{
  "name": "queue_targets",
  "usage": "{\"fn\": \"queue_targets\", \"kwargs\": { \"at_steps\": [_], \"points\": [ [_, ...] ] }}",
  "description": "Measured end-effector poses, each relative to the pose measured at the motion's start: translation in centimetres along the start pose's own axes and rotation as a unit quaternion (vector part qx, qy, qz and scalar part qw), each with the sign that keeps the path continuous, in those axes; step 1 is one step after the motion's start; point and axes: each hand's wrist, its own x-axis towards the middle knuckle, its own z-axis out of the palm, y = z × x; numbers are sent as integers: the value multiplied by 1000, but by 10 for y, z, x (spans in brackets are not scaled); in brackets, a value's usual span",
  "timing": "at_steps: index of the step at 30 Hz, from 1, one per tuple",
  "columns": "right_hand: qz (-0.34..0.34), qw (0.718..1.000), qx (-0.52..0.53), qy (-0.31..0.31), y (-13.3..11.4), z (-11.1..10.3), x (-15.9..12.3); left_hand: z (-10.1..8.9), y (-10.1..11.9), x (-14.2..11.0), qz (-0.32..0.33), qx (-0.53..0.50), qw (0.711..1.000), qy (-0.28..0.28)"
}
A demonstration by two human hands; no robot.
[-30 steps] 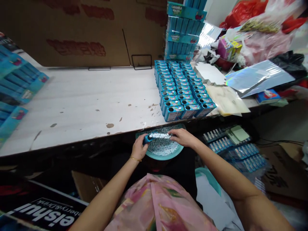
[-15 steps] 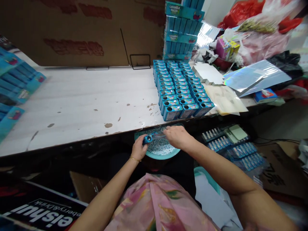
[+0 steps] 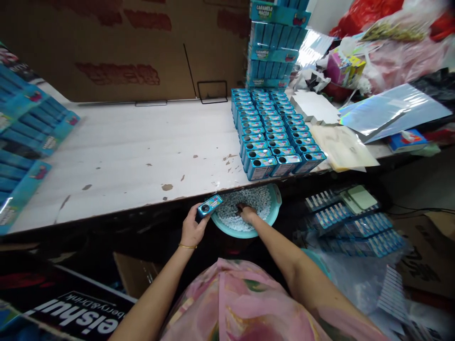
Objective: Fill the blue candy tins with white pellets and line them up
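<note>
My left hand [image 3: 194,225] grips a small blue tin [image 3: 210,205] with a dark round opening in its top. It holds the tin at the left rim of a turquoise basin [image 3: 275,215] below the table edge. The basin is filled with small white pellets [image 3: 261,196]. My right hand [image 3: 247,214] reaches down into the pellets, its fingers curled and their tips partly buried. Whatever it grasps is hidden. On the table above, rows of similar blue tins [image 3: 261,166] stand upright, close together.
Stacked blue display packs [image 3: 273,54] rise behind the tins, with more packs [image 3: 39,118] at far left. A large cardboard box [image 3: 124,47] stands at the back. White cards [image 3: 314,106] and plastic sheets [image 3: 394,111] lie right. Wrapped packs [image 3: 355,222] sit below the table.
My left hand has moved a little left with the tin, whose printed top now faces up. My right hand has left the tin's side and dipped into the pellets. The view has shifted slightly.
</note>
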Motion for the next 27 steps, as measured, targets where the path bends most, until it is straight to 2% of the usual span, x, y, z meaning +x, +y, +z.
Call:
{"fn": "queue_targets", "kwargs": {
  "at_steps": [3, 7, 11, 14, 18, 22, 27],
  "points": [
    [-36, 998, 45, 9, 14, -11, -7, -2, -1, 0, -6, -5, 1000, 7],
    [-113, 983, 139, 43, 36, -47, -37, 1, -2, 2, 0, -14, 1000, 7],
    [-182, 967, 164, 66, 33, -88, -72, 13, 4, 5, 28, -3, 1000, -8],
    [-201, 972, 94, 73, 14, -113, -91, 25, 11, 8, 55, 14, 998, -32],
    [-170, 980, -75, 75, -19, -134, -108, 39, 20, 9, 93, 46, 993, -51],
    [-138, 957, -236, 92, -47, -140, -119, 45, 23, 8, 117, 79, 988, -67],
    [-158, 932, -311, 101, -71, -139, -127, 49, 22, 8, 124, 79, 986, -74]
  ]
}}
